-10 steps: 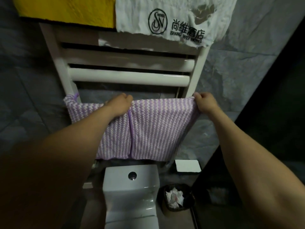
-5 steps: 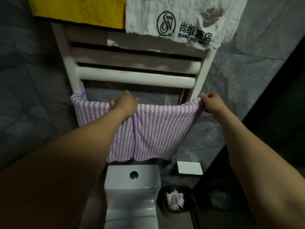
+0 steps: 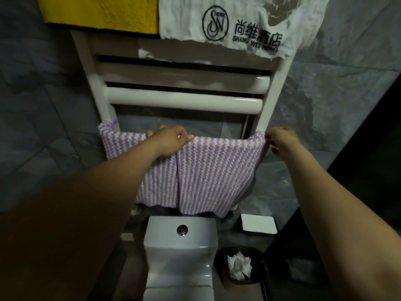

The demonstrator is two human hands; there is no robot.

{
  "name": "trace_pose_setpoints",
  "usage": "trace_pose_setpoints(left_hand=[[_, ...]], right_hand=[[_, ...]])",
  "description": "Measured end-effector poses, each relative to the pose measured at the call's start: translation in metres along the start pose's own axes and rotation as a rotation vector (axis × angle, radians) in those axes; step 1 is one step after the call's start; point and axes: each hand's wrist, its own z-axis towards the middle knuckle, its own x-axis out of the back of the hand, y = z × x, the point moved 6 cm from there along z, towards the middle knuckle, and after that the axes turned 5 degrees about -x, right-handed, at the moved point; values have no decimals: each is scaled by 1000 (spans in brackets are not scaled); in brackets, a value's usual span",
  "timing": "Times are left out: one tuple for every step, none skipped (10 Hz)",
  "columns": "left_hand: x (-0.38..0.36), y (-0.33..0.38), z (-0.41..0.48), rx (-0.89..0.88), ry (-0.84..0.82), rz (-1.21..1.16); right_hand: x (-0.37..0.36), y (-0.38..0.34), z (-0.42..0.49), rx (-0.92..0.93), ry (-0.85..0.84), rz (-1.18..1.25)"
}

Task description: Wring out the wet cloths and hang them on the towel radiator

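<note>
Head view, looking down the wall. Purple-and-white striped cloth (image 3: 212, 170) is draped over the lowest rail of the towel radiator (image 3: 184, 101) and hangs down toward the toilet cistern (image 3: 180, 231).

- Long axis of the cloth runs left to right along the rail.
- Left hand (image 3: 169, 141) is at about mid-rail, fingers curled over the top fold, thumb on the front face, gripping it.
- Right hand (image 3: 280, 137) is at the far right end, just beside the right upright, pinching the top corner.
- Left end of the cloth bunches past the left upright, with no hand on it; the left hand is the nearer one.
- A vertical purple edge drops below the left hand. Cannot tell whether this is one folded cloth or two overlapping.

Yellow cloth (image 3: 102, 14) and white hotel towel (image 3: 238, 20) are already hung on the top rail.

Judgement: this is the hanging stage. Any levelling pull would run sideways along the rail.
</note>
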Motion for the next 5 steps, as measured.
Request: trace_pose_setpoints(left_hand=[[-1, 2, -4, 6, -41, 28], [0, 9, -12, 31, -55, 102], [4, 15, -25, 51, -67, 183], [15, 20, -46, 48, 23, 122], [22, 4, -70, 50, 104, 21]], right_hand=[[9, -4, -7, 157, 128, -56], [19, -8, -35, 228, 144, -83], [29, -10, -67, 280, 127, -125], [33, -3, -89, 289, 112, -188], [23, 1, -133, 306, 97, -211]])
